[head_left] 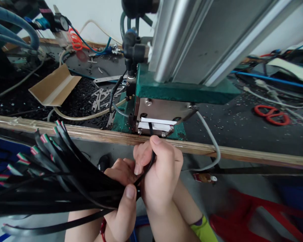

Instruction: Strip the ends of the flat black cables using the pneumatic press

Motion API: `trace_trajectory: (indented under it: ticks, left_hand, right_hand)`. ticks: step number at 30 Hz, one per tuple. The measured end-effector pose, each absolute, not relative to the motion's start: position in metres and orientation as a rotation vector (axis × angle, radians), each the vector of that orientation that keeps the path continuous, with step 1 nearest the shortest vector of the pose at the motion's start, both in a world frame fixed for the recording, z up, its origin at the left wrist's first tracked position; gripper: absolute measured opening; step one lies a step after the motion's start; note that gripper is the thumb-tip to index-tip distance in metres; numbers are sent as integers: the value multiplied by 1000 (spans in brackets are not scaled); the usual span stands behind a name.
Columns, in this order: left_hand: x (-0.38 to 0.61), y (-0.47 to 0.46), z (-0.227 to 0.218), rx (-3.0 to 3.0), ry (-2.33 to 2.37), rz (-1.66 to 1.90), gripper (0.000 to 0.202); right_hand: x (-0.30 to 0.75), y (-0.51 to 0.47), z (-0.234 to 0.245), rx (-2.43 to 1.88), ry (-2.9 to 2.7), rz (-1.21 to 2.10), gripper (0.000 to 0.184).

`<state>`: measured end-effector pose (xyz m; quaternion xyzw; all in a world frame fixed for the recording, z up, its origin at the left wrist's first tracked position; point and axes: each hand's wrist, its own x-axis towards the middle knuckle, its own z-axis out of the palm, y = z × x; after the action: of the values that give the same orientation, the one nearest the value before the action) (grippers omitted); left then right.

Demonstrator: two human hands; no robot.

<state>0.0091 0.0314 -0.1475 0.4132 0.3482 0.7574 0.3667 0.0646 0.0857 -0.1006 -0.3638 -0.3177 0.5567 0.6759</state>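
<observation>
My left hand [122, 201] is closed around a thick bundle of black cables [80, 181]. Their free ends fan out to the left, many showing red, white and green wires. One black cable [150, 129] is pinched between the thumb and fingers of my right hand [160, 168], just beside the left. This cable's tip reaches up into the narrow slot of a metal press [164, 109], between two white strips [158, 121]; its very end is hidden there. Above the slot is the press's green plate [184, 90].
A wooden bench edge [91, 132] runs across in front of the press. A folded cardboard piece [55, 85], grey offcuts [101, 99] and black scraps lie left. Red-handled scissors [271, 115] and hoses lie right. A red stool [242, 218] stands below.
</observation>
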Motion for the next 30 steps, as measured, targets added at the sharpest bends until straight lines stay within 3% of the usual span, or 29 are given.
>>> trace_trajectory:
  ticks: [4, 30]
  left_hand:
    - [5, 28, -152, 1123, 875, 1942, 15]
    - [10, 40, -142, 997, 853, 2033, 20]
  right_hand:
    - [64, 86, -96, -780, -708, 1283, 53]
    - [53, 91, -97, -561, -607, 1178, 48]
